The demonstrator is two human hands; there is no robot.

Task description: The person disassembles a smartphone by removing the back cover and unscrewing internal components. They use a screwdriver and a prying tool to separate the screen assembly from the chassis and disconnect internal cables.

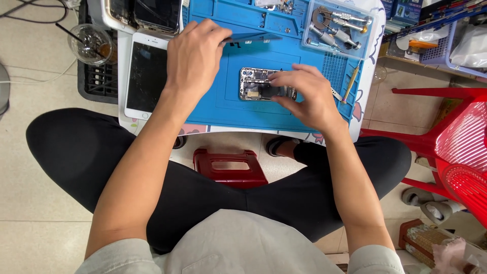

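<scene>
While the right hand rests its fingertips on the opened phone body at the middle of the blue repair mat, grip loose, pressing not clenched, the left hand pinches a thin dark screen panel by its edge nr the table's back. Clear parts tray at back right corner holds metal tools, screwdriver bits etc. A brass-handled tool lies at the mat's right edge. White phone lies face up on the table's left side. Plastic cup w/ straw sits on a dark crate beyond the left edge.
</scene>
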